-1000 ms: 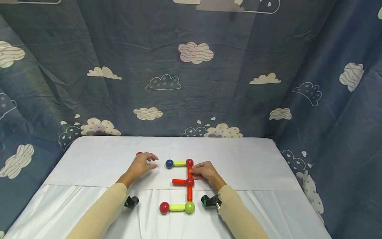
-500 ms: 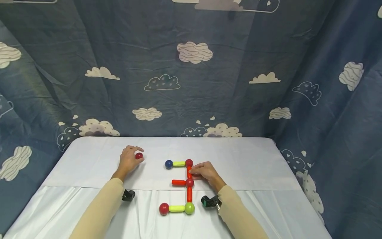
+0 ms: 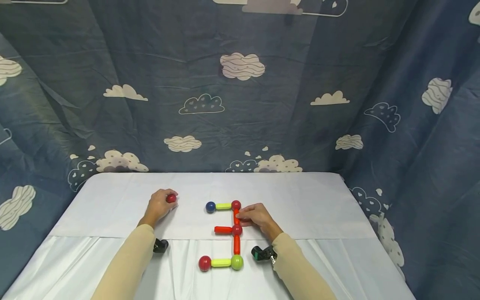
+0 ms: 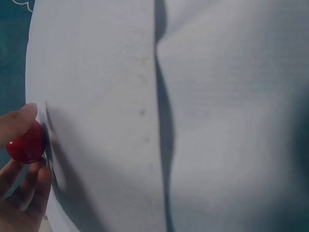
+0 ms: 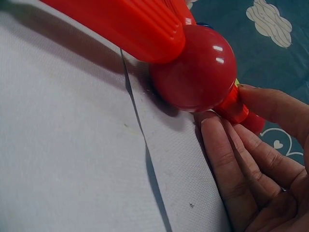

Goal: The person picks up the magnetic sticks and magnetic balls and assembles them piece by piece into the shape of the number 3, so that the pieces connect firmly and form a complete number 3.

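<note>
In the head view my left hand point(image 3: 157, 207) holds a loose red ball point(image 3: 171, 198) at the left of the table. The left wrist view has this same red ball point(image 4: 28, 145) between thumb and fingers. My right hand point(image 3: 258, 216) pinches the upper red rod point(image 3: 236, 217) of a figure built from balls and rods. That rod joins the top red ball point(image 3: 236, 204) to the middle red ball point(image 3: 237, 230). Up close in the right wrist view, the middle ball point(image 5: 195, 67) sits just beyond the fingertips, partly hiding the pinched rod point(image 5: 232, 107).
A yellow-green rod point(image 3: 223, 206) runs left to a blue ball point(image 3: 211, 207). A red rod point(image 3: 223, 230) points left from the middle with a bare end. Lower down, a green ball point(image 3: 237, 262) and a red ball point(image 3: 204, 263) flank another yellow-green rod point(image 3: 221, 263). White cloth covers the table point(image 3: 311, 208).
My left hand has moved left from near the blue ball to the loose red ball and taken hold of it. The right hand keeps its grip on the upper red rod.
</note>
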Available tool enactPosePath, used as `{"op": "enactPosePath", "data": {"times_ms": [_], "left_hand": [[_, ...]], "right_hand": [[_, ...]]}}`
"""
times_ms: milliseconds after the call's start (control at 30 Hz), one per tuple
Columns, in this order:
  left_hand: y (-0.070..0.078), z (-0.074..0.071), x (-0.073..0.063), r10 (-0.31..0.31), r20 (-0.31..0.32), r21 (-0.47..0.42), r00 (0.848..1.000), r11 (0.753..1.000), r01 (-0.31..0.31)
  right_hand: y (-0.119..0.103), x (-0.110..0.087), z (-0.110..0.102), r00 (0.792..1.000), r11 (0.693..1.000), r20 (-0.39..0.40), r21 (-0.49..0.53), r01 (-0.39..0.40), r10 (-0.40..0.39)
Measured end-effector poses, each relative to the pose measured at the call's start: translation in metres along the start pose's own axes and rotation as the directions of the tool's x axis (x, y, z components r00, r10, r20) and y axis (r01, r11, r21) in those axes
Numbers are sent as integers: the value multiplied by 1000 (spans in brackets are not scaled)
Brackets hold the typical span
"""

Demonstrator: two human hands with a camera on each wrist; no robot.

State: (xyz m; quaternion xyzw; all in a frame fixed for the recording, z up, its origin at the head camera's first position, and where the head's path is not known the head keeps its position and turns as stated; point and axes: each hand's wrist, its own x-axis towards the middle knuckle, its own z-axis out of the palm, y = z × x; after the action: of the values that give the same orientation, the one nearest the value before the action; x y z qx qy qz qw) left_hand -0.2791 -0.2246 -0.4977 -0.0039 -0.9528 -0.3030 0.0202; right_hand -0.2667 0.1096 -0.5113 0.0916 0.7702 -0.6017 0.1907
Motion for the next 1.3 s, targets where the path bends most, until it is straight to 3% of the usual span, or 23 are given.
{"op": "enactPosePath", "data": {"times_ms": [267, 500, 833, 967, 1300], "left_hand": [[3, 1, 0, -106, 71, -26, 992, 994, 108], [3, -1, -1, -122, 126, -62, 984, 989, 131], [14, -8, -8, -70, 240, -104, 968, 990, 98], [19, -10, -13, -27, 259, -111, 965, 992, 58], [27, -10, -32, 18, 308, -138, 951, 990, 25]], "right_hand": [[0, 1, 1, 1000, 999, 18, 51, 16, -17], [1, 2, 3, 1000, 998, 22, 64, 17, -18], [-1, 0, 1, 1000, 999, 16, 35, 14, -14], [0, 0, 0, 1000, 999, 16, 34, 12, -13], [-3, -5, -1, 999, 999, 33, 42, 22, -23]]}}
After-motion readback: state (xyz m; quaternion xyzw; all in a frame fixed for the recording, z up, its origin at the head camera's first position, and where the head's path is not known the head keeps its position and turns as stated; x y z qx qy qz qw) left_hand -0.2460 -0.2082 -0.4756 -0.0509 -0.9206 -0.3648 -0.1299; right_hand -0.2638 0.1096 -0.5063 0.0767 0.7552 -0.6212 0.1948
